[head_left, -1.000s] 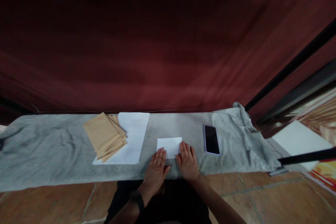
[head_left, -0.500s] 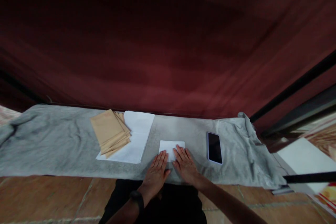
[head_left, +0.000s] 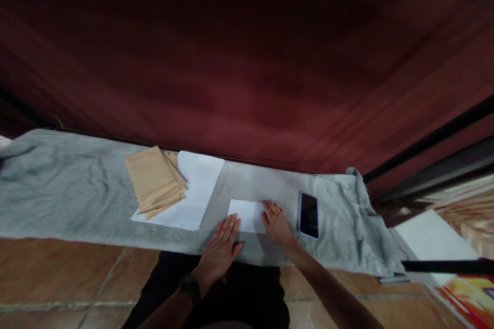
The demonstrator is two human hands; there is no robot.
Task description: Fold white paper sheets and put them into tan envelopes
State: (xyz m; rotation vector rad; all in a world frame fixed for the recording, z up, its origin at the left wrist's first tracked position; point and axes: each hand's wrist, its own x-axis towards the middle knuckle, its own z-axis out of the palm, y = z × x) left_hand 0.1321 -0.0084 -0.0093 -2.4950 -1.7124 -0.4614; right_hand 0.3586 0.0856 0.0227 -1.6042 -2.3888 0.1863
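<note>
A small white piece of paper [head_left: 250,216], which looks folded, lies on the grey cloth in front of me. My left hand [head_left: 222,247] rests flat with its fingers stretched out, the fingertips on the paper's lower left corner. At the paper's right edge is my right hand [head_left: 276,221], its fingers extended and slightly bent over that side. Neither hand lifts anything. Larger white sheets [head_left: 200,175] lie to the left, partly covered by a fanned stack of brown paper envelopes [head_left: 150,172].
A phone [head_left: 309,216] with a dark screen lies right of the paper on the grey cloth [head_left: 77,190]. Behind stands a dark red fabric wall [head_left: 247,87]. Black bars [head_left: 443,136] and a white board [head_left: 436,239] are at the right.
My hands have moved apart: the left to the paper's lower left corner, the right to its right edge. More of the paper shows between them. The view has shifted slightly.
</note>
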